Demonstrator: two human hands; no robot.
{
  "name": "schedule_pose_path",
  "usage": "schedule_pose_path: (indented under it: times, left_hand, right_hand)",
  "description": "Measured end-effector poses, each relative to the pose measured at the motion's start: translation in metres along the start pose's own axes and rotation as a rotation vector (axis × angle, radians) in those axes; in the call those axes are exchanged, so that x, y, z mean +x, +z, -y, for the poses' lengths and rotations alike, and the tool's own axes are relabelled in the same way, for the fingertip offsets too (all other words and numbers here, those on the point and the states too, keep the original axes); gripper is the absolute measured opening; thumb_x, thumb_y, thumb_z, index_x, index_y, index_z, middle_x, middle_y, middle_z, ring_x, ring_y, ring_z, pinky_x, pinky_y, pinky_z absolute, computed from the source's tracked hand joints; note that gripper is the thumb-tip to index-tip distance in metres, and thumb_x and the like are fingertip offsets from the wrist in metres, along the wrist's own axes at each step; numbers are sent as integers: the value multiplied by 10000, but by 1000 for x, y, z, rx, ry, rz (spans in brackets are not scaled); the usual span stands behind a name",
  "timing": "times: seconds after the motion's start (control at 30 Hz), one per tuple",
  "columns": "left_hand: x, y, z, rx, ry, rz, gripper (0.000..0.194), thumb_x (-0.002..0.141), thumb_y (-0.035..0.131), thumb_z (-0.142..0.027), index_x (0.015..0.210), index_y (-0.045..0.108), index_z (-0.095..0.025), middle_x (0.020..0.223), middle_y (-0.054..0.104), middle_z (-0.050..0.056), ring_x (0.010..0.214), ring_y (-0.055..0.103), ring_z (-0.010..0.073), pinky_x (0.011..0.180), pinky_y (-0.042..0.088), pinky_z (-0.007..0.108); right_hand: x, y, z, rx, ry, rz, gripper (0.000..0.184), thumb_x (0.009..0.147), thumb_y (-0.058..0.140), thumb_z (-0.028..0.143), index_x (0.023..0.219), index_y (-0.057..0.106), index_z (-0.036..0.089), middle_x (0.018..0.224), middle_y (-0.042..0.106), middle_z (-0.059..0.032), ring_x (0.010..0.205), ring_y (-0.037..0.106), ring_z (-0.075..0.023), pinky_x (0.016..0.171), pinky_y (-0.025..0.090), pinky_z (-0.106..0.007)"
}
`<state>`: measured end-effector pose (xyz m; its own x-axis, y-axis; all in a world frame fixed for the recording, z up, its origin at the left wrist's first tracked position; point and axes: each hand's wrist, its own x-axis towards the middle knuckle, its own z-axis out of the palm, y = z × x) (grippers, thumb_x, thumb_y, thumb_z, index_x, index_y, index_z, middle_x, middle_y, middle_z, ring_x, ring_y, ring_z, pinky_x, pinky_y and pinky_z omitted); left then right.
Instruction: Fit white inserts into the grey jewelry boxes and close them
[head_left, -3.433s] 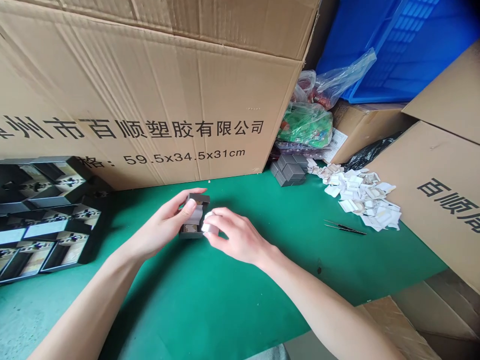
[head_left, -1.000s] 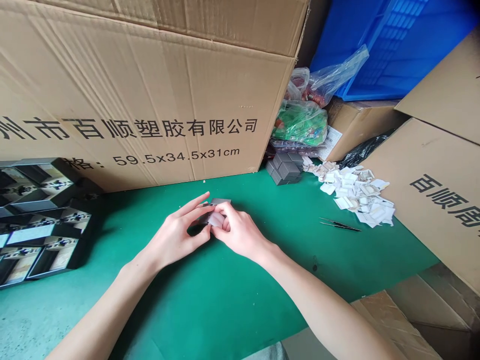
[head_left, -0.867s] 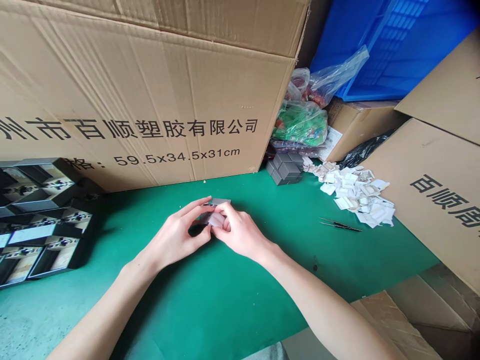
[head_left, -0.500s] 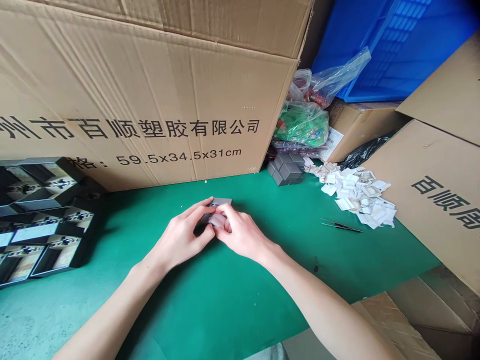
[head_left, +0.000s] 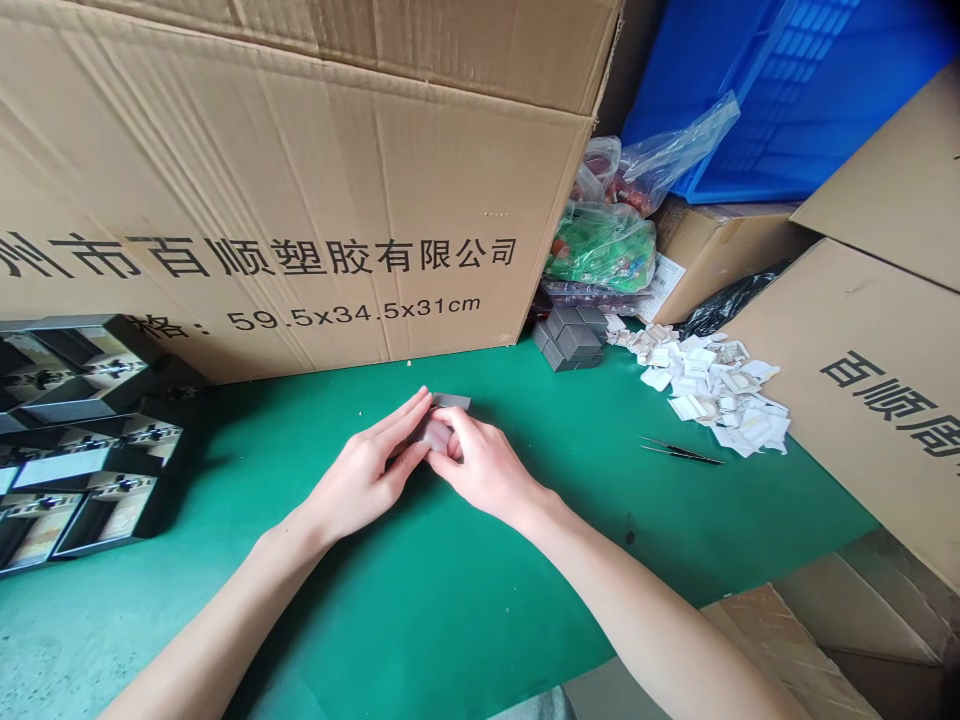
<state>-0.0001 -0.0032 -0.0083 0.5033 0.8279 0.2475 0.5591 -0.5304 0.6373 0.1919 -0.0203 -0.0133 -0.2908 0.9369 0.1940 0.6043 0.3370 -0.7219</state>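
Note:
Both hands meet over the green table in the middle of the view. Between them is a small grey box (head_left: 453, 402), whose top edge shows above the fingers. My left hand (head_left: 379, 455) is closed on its left side, fingers straight and pressed together, thumb in front. My right hand (head_left: 480, 455) pinches a pale, translucent piece (head_left: 436, 434) against the front of the box; I cannot make out its kind. The fingers hide most of the box.
Grey blocks (head_left: 570, 338) are stacked at the back, near a pile of white scraps (head_left: 724, 385). Tweezers (head_left: 681, 452) lie to the right. Black framed trays (head_left: 82, 440) stand at left. A large cardboard box (head_left: 300, 180) walls off the back; bagged parts (head_left: 600, 245) and a blue crate (head_left: 750, 130) sit behind.
My left fingers have straightened and drawn together along the grey box. The box has tilted slightly and shifted a little to the right. The right hand keeps its pinch.

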Motion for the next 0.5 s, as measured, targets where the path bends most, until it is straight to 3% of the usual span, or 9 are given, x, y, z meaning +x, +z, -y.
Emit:
schedule_pose_path:
  times: [0.2,0.33,0.5]
  left_hand:
    - [0,-1,-3,-225,-183,-2,661,923,561,-533,1494,463,-214,1601,372,50,1475,315,301,1100,455,379]
    - [2,1,-7,-494,-290,-33,667,913,594,-523,1495,452,-229,1480,553,50,1336,539,279,1117,441,400]
    - [5,2,-11,-597,-355,-56,727,864,654,-535,1486,464,-210,1471,558,58,1356,514,290,1141,410,402]
  right_hand:
    - [0,4,-1,36,-7,-50,300,905,569,291,1199,537,244,974,701,-23,756,653,-161,675,497,-269]
    - [-1,6,-1,23,3,-90,306,902,590,325,1193,531,249,989,704,-22,799,662,-177,701,507,-285]
    - [-2,8,1,1,-81,-113,228,935,542,271,1158,560,226,1079,697,-56,865,665,-182,724,509,-283]
